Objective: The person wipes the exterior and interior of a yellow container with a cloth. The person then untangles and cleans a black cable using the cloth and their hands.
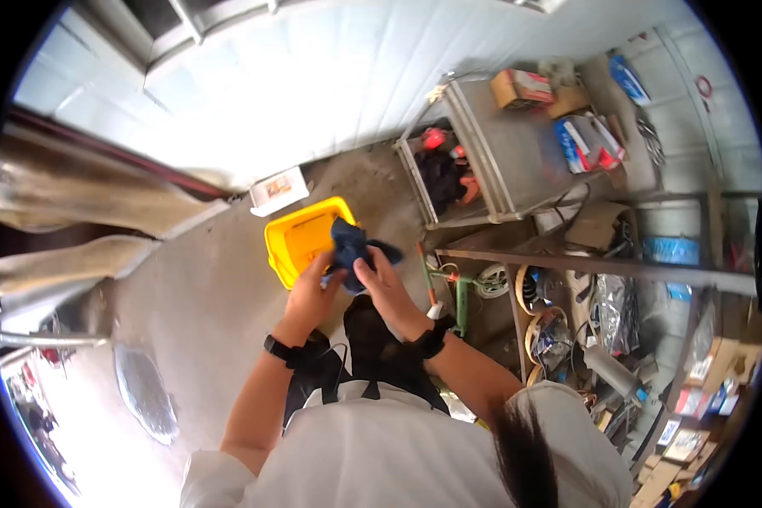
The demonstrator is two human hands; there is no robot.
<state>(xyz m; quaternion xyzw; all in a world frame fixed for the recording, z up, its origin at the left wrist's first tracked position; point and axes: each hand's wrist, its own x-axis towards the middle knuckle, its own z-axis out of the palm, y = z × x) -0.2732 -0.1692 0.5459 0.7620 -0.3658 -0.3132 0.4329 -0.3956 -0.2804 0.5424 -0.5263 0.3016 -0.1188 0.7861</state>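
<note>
A crumpled dark blue cloth (351, 245) is held up in front of me between both hands. My left hand (312, 292) has its fingers closed on the near left side of it. My right hand (390, 292) grips its right side, thumb on top. Part of the cloth spreads out beyond my right fingers. Just past the hands a yellow plastic bin (300, 237) sits on the floor, its right side partly covered by the cloth. Whether the cloth touches the bin's rim, I cannot tell.
Behind the bin lies a white tray (279, 191) by the wall. A metal cabinet (516, 157) with dark and red items stands ahead right. Shelves (601, 264) crowded with cables, tape rolls and boxes run along my right. Curtains (76, 186) hang left; a wet patch (144, 394) marks the floor.
</note>
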